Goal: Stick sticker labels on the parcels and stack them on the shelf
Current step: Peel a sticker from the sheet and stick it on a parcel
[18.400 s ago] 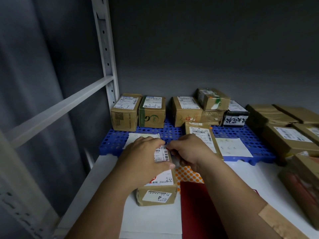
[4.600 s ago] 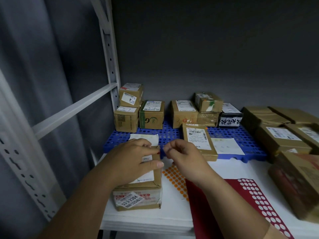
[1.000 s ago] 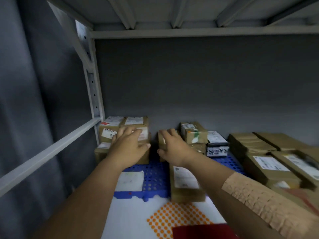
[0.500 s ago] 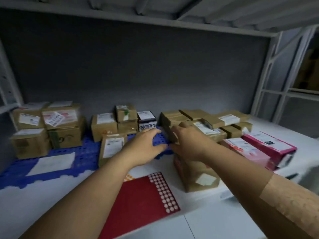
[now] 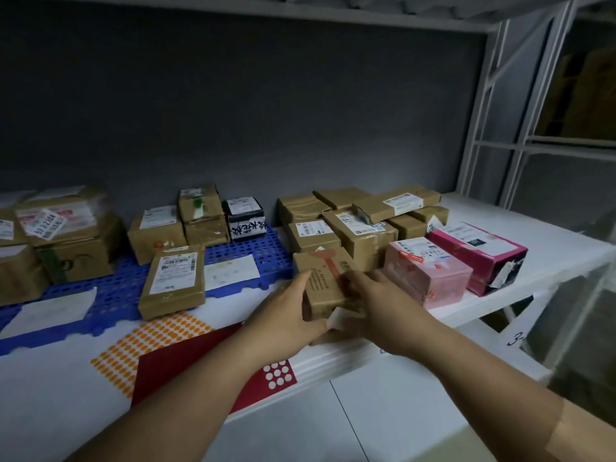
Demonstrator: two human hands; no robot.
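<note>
Your shelf (image 5: pixel 416 378) carries a blue mat (image 5: pixel 253 251) at the back for finished parcels. At the front edge, beside the pink box (image 5: pixel 430 271), sits the brown box (image 5: pixel 325 281), probably the next to label. Your left hand (image 5: pixel 286 315) and right hand (image 5: pixel 376 305) clasp its sides, fingers curled, seemingly lifting it.

Two hands (image 5: pixel 283 315) (image 5: pixel 376 305), two pink boxes (image 5: pixel 430 271) (image 5: pixel 480 251), one black-and-white box (image 5: pixel 245 218), two sticker sheets, orange (image 5: pixel 150 341) and red (image 5: pixel 186 358), one blue pallet (image 5: pixel 116 295), over a dozen brown parcels.
</note>
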